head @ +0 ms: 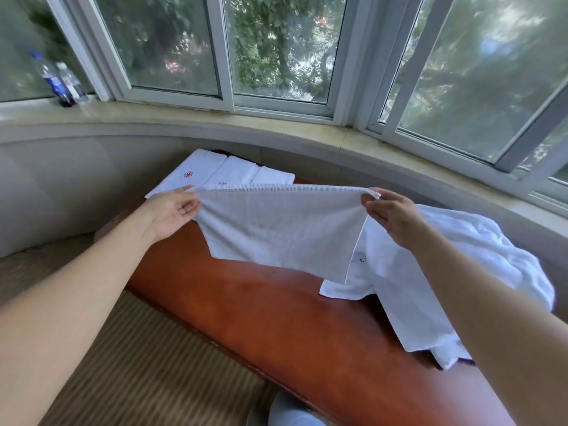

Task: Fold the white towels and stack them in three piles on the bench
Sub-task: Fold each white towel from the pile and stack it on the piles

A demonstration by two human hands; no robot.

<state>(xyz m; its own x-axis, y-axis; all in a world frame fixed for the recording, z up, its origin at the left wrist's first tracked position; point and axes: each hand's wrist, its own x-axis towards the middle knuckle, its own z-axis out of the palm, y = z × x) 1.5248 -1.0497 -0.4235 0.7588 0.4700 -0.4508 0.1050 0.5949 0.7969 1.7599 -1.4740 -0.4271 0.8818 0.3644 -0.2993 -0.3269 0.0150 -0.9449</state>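
**Towel stretched between two hands over the bench**

Curved bay windows (276, 47) wrap behind a glossy reddish-brown bench (261, 318), with leafy trees outside and two water bottles (58, 78) on the stone sill at the far left.

Above the middle of the bench, a white towel (276, 229) is held taut and off the surface. Its upper hem is a straight, ribbed band running hand to hand; below that the thin, finely textured cloth hangs in a slanted sheet, its lower right corner dipping lowest. The left hand (172, 210) pinches the left end of the hem between thumb and fingers, its grip clamped on the cloth; the right hand (390, 213) pinches the right end in the same way.

At the bench's far left end three folded towels (227, 173) lie side by side, touching, the leftmost showing a red pinwheel emblem. Along the right end a crumpled heap of unfolded towels (455, 272) sprawls, one layer hanging over the front edge.
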